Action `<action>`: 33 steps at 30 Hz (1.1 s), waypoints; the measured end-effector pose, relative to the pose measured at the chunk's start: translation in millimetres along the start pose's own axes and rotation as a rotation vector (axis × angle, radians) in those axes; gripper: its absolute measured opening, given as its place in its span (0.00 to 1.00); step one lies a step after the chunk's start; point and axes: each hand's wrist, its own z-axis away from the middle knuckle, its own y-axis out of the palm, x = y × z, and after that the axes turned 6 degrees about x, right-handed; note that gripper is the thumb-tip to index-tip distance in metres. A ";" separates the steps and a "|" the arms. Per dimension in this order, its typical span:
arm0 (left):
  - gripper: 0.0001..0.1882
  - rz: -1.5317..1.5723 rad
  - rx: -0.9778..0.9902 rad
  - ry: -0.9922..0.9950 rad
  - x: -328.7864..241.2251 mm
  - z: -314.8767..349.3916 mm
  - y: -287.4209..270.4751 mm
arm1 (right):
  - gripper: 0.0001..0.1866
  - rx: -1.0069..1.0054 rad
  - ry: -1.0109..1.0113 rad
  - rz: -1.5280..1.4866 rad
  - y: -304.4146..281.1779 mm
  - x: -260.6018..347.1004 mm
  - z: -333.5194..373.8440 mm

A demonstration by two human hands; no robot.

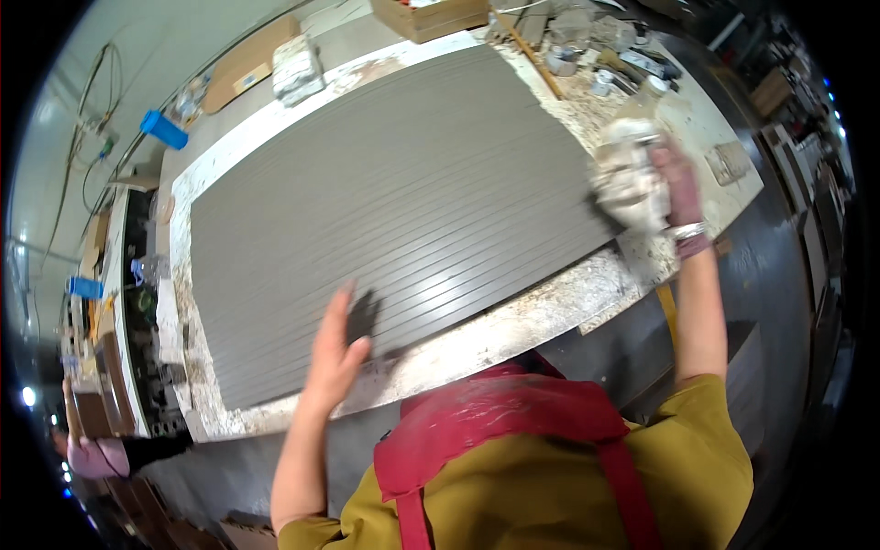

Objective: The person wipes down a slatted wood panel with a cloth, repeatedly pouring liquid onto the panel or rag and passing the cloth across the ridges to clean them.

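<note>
A large grey-brown panel (385, 202) with fine parallel grooves lies flat on the workbench. My left hand (335, 353) is bare and open over the panel's near edge, thumb apart from the fingers, its shadow falling on the grooves. Whether it touches the surface I cannot tell. My right hand (678, 183), in a dark reddish glove with a pale band at the wrist, grips a bunched white rag (631, 174). Both are smeared by motion beside the panel's right edge.
The stained white bench top (513, 307) shows around the panel. Bottles, small jars (601, 82) and tools clutter the far right corner. A wrapped white block (298, 69), a cardboard box (431, 18) and a blue bottle (165, 129) stand along the far side. Another person (96, 454) is at the left.
</note>
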 end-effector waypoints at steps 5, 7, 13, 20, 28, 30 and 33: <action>0.27 1.222 0.219 -0.214 -73.6 -111.9 117.6 | 0.35 0.670 -0.346 0.440 155.2 -24.7 77.0; 0.20 1.086 0.120 -0.121 -92.3 -130.4 113.5 | 0.36 0.586 -0.215 0.589 139.7 5.1 89.0; 0.27 0.059 -0.036 0.462 -124.9 -247.3 134.4 | 0.30 0.119 -0.048 0.995 64.1 -49.1 75.5; 0.23 -0.863 0.002 0.230 -30.3 -307.1 149.1 | 0.26 0.082 -0.168 1.299 65.3 -84.0 65.0; 0.19 -0.754 -0.237 0.262 -79.9 -336.0 95.1 | 0.28 0.101 -0.089 1.288 64.7 -76.0 58.9; 0.27 -0.699 -0.120 0.555 -93.7 -355.6 165.8 | 0.28 0.081 -0.136 1.308 70.7 -76.7 61.1; 0.25 -0.777 -0.039 0.632 -85.6 -363.6 198.8 | 0.28 0.088 -0.135 1.280 70.3 -77.7 59.8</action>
